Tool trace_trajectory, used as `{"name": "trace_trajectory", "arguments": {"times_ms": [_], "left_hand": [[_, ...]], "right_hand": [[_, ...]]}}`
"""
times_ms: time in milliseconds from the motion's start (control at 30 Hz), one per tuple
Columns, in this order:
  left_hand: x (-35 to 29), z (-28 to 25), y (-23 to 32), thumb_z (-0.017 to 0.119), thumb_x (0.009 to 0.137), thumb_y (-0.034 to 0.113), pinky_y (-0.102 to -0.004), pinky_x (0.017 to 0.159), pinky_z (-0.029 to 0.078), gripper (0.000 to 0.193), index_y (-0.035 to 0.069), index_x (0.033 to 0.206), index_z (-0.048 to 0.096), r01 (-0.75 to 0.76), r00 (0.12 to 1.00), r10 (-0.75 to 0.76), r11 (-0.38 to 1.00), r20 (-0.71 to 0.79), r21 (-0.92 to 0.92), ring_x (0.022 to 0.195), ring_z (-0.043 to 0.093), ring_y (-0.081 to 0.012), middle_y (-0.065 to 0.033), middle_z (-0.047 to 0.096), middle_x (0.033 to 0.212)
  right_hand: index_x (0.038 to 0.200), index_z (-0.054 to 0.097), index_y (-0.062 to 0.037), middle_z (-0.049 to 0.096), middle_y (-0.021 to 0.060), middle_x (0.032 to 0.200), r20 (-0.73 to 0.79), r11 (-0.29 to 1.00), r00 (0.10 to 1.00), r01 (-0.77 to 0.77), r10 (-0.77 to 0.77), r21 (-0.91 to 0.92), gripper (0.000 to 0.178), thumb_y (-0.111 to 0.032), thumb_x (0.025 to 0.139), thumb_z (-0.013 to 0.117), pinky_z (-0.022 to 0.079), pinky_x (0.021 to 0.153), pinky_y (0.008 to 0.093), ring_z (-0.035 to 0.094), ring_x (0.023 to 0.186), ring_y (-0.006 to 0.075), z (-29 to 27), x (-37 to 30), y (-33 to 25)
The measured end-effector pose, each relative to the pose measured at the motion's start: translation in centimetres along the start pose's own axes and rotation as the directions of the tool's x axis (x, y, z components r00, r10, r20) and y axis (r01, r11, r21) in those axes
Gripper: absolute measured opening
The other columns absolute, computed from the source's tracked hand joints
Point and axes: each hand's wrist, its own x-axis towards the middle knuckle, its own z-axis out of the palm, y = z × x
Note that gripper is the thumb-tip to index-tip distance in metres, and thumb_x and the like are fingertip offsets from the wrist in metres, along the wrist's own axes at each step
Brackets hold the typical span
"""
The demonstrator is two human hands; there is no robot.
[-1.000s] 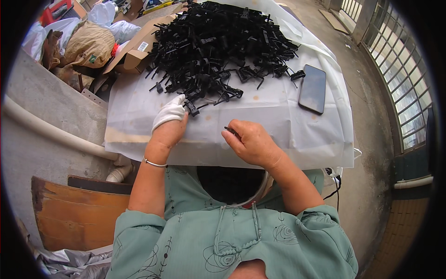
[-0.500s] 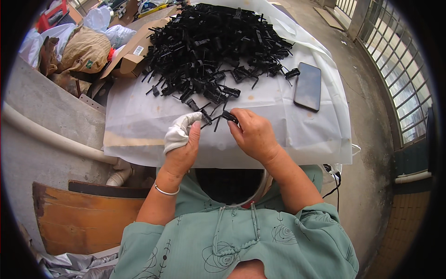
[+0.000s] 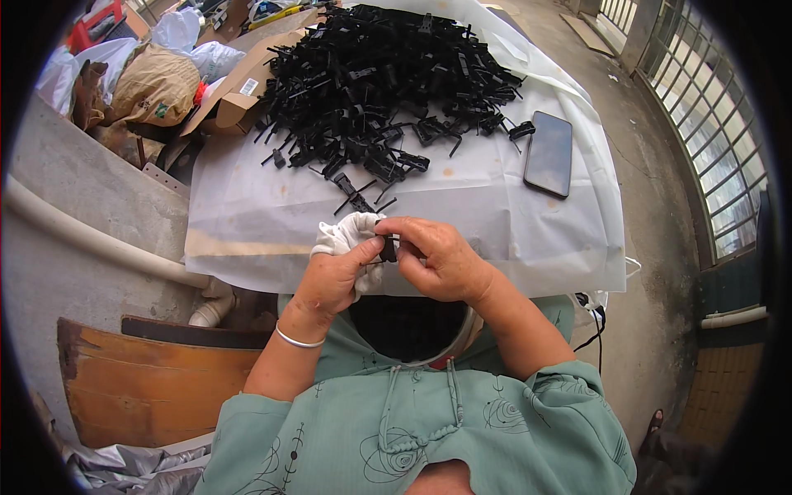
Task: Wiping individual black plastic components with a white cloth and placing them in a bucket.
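I bring both hands together just above the near part of the white-sheeted surface (image 3: 495, 206), pinching one small black plastic piece (image 3: 388, 249) between them. My left hand (image 3: 337, 268), its fingers wrapped in a crumpled white cloth glove (image 3: 334, 237) with the thumb bare, grips the piece from the left side. My bare right hand (image 3: 445, 260) closes on it from the right, the index finger curled over the top and the thumb near its side. My fingers cover much of the piece, so I cannot make out its full shape. Just beyond my gloved fingers, a narrow black plastic part with thin prongs (image 3: 356, 198) lies on the sheet, near the edge of a big tangled heap of similar black plastic parts (image 3: 388, 82). A dark rectangular phone (image 3: 549, 157) rests to the right of the heap, and an opened brown cardboard box (image 3: 235, 111) sits to its left. A thin silver bracelet (image 3: 299, 340) circles my left wrist.
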Motion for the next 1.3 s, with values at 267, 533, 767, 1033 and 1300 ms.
{"name": "trace_trajectory", "arguments": {"times_ms": [267, 533, 767, 1033, 1300], "left_hand": [[-0.1, 1.0, -0.7, 0.052, 0.092, 0.009, -0.0192, 0.051, 0.044, 0.022, 0.002, 0.112, 0.05, -0.187, 0.976, 0.209, 0.944, -0.053, 0.273, 0.062, 0.054, -0.0061, -0.0021, 0.058, 0.084], [-0.3, 1.1, -0.9, 0.056, 0.088, 0.005, -0.0198, 0.053, 0.045, 0.026, -0.001, 0.113, 0.052, -0.253, 0.955, 0.296, 0.822, -0.003, 0.511, 0.062, 0.054, -0.0067, -0.0036, 0.06, 0.086], [0.0, 0.7, -1.4, 0.057, 0.086, 0.0, -0.0193, 0.055, 0.044, 0.029, -0.004, 0.114, 0.052, -0.363, 0.821, 0.549, 0.29, 0.157, 0.885, 0.064, 0.052, -0.0061, -0.0059, 0.06, 0.091], [-0.5, 1.2, 0.4, 0.063, 0.084, 0.005, -0.0199, 0.053, 0.046, 0.032, -0.003, 0.114, 0.054, -0.159, 0.966, 0.241, 0.845, -0.098, 0.51, 0.061, 0.054, -0.0074, -0.0071, 0.061, 0.091], [-0.3, 0.9, -0.3, 0.065, 0.081, 0.004, -0.0203, 0.054, 0.046, 0.035, -0.002, 0.114, 0.053, -0.167, 0.957, 0.276, 0.768, -0.084, 0.619, 0.06, 0.052, -0.0065, -0.0066, 0.061, 0.089]], "right_hand": [[0.086, 0.057, -0.0027, 0.05, 0.003, 0.063, -0.253, 0.989, 0.965, 0.032, -0.069, -0.146, 0.014, -0.009, 0.079, 0.067, 0.039, 0.047, 0.0249, 0.044, 0.05, 0.0125, 1.3, -0.1, -0.8], [0.081, 0.053, -0.0006, 0.046, 0.0044, 0.06, 0.001, 0.911, 0.921, -0.387, 0.39, 0.141, 0.019, -0.017, 0.089, 0.057, 0.037, 0.052, 0.0267, 0.041, 0.056, 0.0098, -0.5, 0.1, -0.3], [0.08, 0.057, -0.0002, 0.047, 0.006, 0.061, 0.189, 0.884, 0.879, -0.46, 0.439, 0.088, 0.025, -0.02, 0.093, 0.05, 0.04, 0.056, 0.0295, 0.043, 0.059, 0.012, -0.1, 0.0, -0.4], [0.081, 0.058, 0.0002, 0.051, 0.0038, 0.063, 0.199, 0.875, 0.883, -0.457, 0.425, 0.158, 0.029, -0.023, 0.094, 0.048, 0.041, 0.058, 0.0274, 0.045, 0.061, 0.0106, -0.4, -0.1, -0.5], [0.08, 0.058, 0.001, 0.056, 0.006, 0.065, 0.207, 0.888, 0.881, -0.451, 0.426, 0.09, 0.028, -0.021, 0.093, 0.048, 0.042, 0.059, 0.0286, 0.048, 0.062, 0.0116, 0.1, -0.1, 0.3]]}}
